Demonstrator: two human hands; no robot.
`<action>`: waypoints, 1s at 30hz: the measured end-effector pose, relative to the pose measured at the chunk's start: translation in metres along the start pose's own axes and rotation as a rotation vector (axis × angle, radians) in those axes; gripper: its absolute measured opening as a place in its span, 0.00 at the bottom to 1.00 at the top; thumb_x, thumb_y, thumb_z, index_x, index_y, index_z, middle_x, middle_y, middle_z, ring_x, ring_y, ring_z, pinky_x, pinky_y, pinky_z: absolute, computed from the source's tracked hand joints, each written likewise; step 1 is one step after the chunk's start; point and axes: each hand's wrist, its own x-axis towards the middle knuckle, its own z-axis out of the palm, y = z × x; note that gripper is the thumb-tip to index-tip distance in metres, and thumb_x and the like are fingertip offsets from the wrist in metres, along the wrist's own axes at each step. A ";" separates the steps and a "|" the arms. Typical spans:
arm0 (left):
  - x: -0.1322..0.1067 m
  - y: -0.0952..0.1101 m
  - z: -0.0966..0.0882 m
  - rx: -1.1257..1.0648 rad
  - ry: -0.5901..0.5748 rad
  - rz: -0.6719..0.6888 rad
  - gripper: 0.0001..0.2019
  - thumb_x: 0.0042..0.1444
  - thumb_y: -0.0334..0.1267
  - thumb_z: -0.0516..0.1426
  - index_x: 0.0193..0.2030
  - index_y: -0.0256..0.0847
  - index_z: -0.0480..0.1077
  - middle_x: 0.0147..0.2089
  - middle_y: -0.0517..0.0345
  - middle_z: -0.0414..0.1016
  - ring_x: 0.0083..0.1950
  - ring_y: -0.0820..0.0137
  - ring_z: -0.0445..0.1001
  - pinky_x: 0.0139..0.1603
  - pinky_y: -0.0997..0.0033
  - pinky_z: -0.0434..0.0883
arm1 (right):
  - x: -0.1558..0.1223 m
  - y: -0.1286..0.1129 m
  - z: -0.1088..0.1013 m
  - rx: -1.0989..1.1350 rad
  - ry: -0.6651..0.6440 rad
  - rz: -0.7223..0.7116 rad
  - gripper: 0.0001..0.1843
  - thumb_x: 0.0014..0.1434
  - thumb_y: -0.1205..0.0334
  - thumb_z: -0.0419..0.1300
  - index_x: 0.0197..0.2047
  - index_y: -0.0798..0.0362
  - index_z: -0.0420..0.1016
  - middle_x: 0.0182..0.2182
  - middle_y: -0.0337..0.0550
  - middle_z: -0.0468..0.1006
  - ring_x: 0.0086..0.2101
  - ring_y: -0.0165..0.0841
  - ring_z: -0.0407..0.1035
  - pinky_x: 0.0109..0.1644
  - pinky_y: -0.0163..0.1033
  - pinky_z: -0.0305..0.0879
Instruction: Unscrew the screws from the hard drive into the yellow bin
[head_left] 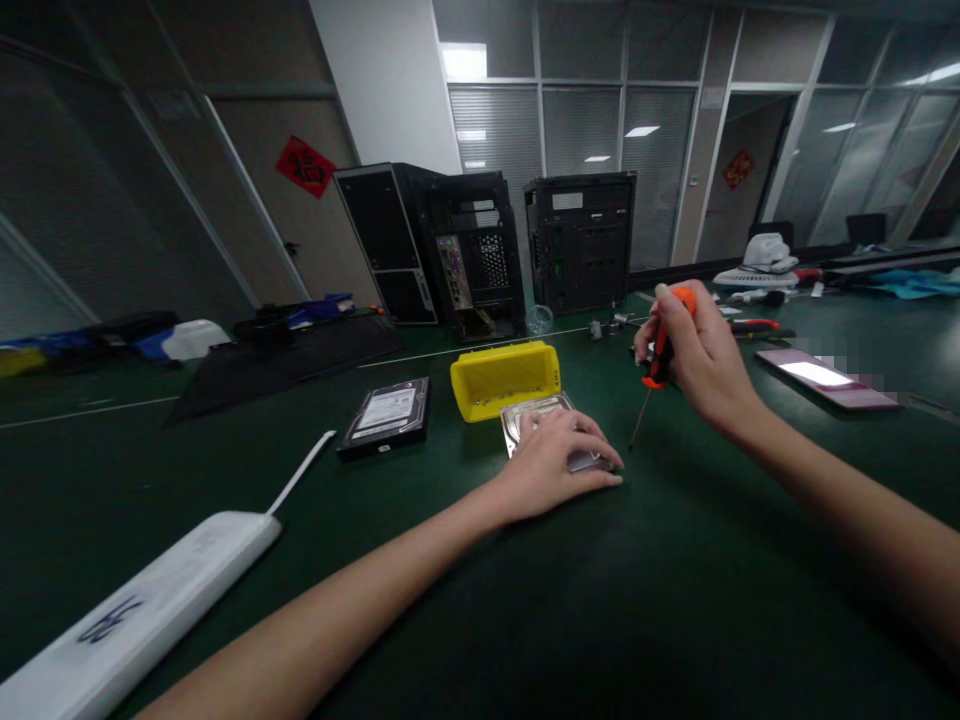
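The drive [513,424] sits under my spread left hand [556,455]; the tip of the screwdriver [661,352] hangs near those fingers.
It lies on the table [622,600], before the yellow bin [466,395]; whether I clasp its edges I cannot tell. My right hand [701,355] wraps the screwdriver. A careless swing could jab my left fingers; too light a press could let the drive skid into the bin.

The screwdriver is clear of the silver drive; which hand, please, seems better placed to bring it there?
Probably the right hand: it holds the screwdriver, tip down near the silver drive, while the left hand rests on that drive.
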 end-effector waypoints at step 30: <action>0.003 0.000 0.007 0.037 0.074 -0.012 0.10 0.53 0.48 0.57 0.38 0.49 0.75 0.45 0.60 0.74 0.50 0.61 0.67 0.52 0.53 0.51 | -0.002 0.000 0.028 0.032 -0.201 -0.168 0.12 0.60 0.52 0.50 0.44 0.48 0.59 0.23 0.34 0.65 0.22 0.26 0.62 0.25 0.33 0.59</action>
